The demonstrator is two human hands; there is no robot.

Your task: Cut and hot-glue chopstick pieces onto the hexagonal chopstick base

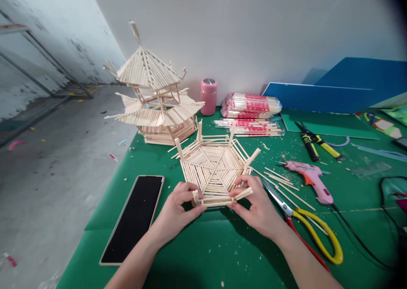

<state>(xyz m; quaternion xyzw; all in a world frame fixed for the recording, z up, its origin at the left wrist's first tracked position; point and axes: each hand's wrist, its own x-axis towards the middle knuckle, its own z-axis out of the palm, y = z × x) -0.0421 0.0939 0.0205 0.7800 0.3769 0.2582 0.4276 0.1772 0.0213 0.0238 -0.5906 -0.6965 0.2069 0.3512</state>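
A hexagonal base made of wooden sticks (213, 164), with upright posts at its corners, lies on the green table cover (203, 246). My left hand (178, 208) pinches the near left corner of its front rail. My right hand (256, 204) pinches the near right end of the same rail. Both hands have fingers closed on the sticks. A finished two-tier stick pagoda (154, 96) stands at the back left.
A black phone (135, 217) lies left of my hands. Yellow-handled scissors (305, 225), loose sticks (282, 185), a pink glue gun (313, 176) with black cord and yellow cutters (318, 145) lie to the right. Packs of chopsticks (251, 106), a pink cup (208, 96) and blue boards (343, 90) stand behind. The table's left edge drops to the floor.
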